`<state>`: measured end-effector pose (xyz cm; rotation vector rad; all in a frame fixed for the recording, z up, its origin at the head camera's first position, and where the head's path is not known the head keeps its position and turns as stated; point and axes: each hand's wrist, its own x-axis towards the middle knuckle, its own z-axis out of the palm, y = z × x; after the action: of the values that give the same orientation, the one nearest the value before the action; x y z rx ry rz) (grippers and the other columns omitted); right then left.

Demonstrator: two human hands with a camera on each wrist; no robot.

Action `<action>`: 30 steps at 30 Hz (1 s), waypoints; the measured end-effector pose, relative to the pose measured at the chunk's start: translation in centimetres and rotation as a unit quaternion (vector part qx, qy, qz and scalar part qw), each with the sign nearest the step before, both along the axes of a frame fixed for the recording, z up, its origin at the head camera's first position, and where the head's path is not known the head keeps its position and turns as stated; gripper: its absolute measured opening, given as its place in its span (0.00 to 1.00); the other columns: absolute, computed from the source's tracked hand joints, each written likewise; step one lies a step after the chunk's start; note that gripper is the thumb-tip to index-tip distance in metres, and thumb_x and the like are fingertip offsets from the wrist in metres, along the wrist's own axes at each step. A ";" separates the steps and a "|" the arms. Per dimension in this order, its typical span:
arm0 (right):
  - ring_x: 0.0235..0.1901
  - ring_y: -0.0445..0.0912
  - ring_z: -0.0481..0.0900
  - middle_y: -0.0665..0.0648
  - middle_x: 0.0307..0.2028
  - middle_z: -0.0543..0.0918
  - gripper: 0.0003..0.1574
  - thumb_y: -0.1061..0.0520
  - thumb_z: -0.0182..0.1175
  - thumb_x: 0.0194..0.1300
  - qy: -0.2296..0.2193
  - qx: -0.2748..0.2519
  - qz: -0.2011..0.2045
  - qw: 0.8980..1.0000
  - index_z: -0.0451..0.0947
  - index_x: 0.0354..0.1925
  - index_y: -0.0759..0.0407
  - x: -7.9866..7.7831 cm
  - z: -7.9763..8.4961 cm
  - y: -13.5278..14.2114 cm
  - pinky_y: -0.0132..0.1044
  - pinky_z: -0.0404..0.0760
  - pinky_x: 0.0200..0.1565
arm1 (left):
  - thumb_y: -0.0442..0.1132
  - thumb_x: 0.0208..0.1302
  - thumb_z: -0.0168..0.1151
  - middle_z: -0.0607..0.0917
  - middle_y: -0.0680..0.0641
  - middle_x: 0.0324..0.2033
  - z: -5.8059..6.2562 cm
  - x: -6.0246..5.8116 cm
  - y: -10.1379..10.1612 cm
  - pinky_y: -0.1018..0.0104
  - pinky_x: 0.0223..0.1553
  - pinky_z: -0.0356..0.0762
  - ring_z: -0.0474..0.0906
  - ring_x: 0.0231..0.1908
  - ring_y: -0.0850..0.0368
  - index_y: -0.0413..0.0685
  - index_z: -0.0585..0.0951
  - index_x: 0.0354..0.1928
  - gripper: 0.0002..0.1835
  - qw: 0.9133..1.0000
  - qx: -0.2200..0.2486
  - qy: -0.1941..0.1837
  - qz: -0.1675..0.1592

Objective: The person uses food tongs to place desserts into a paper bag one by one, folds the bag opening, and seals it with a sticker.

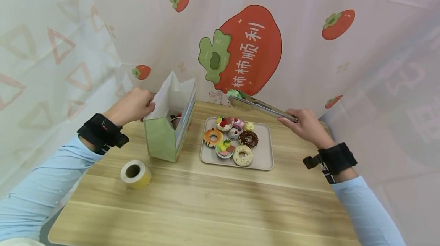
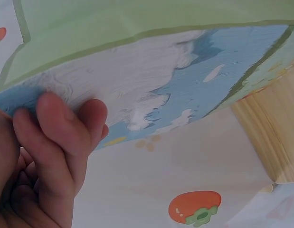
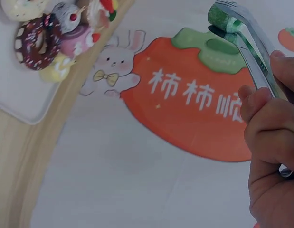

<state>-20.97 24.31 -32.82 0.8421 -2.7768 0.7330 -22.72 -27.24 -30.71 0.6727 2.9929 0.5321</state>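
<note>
With its fingers curled at the top edge, my left hand holds a green and white paper bag that stands upright with its mouth open. In the left wrist view those fingers lie against the bag's painted blue and white side. Inside the bag shows a small piece with red berries on top, mostly hidden by the bag's wall. My right hand grips metal tongs, held above the tray's far side. Between the tong tips is a small green cake roll.
A pale tray carries several toy pastries, among them a chocolate donut, an orange-brown donut and a cream donut. A roll of labels or tape stands at the front left of the wooden table. Printed cloth hangs behind.
</note>
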 end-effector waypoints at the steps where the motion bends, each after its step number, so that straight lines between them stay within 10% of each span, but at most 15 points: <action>1: 0.15 0.34 0.50 0.45 0.16 0.55 0.21 0.54 0.62 0.69 0.001 0.000 0.003 1.000 0.66 0.21 0.52 -0.1 0.2 -0.4 0.32 0.56 0.23 | 0.30 0.67 0.53 0.75 0.49 0.11 0.0 0.0 0.0 0.65 0.20 0.71 0.74 0.11 0.62 0.41 0.74 0.21 0.14 1.000 0.000 -0.002 0.001; 14: 0.14 0.37 0.53 0.46 0.15 0.57 0.18 0.53 0.62 0.70 0.015 -0.001 0.057 0.998 0.71 0.24 0.53 -1.5 3.6 -6.0 0.33 0.56 0.25 | 0.29 0.66 0.51 0.74 0.50 0.10 -0.2 0.0 0.0 0.65 0.20 0.71 0.73 0.10 0.63 0.44 0.71 0.18 0.16 0.999 0.007 0.028 -0.014; 20: 0.15 0.39 0.58 0.48 0.17 0.68 0.12 0.52 0.62 0.69 0.004 0.001 0.098 0.995 0.84 0.47 0.56 -2.2 5.3 -8.6 0.34 0.57 0.24 | 0.28 0.66 0.52 0.74 0.49 0.10 -0.2 0.0 0.3 0.65 0.19 0.71 0.73 0.10 0.62 0.44 0.71 0.17 0.17 0.999 0.007 0.034 -0.006; 25: 0.29 0.44 0.78 0.56 0.45 0.87 0.24 0.54 0.64 0.67 0.027 0.008 0.140 0.990 0.79 0.60 0.59 -2.9 6.7 -11.0 0.39 0.73 0.40 | 0.28 0.66 0.52 0.74 0.49 0.10 -0.2 0.0 0.4 0.65 0.19 0.70 0.73 0.10 0.61 0.43 0.72 0.18 0.16 0.999 0.008 0.033 0.004; 30: 0.19 0.42 0.69 0.53 0.22 0.76 0.12 0.54 0.64 0.67 0.034 0.035 0.153 0.987 0.83 0.41 0.62 -3.5 7.7 -13.2 0.35 0.67 0.31 | 0.28 0.66 0.52 0.74 0.49 0.10 -0.3 0.0 0.4 0.65 0.18 0.70 0.73 0.10 0.61 0.42 0.73 0.19 0.15 0.999 0.007 0.032 0.005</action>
<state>-24.44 11.14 -25.08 1.3016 -2.6561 0.6386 -22.76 -26.83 -30.99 0.6892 3.0571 0.5431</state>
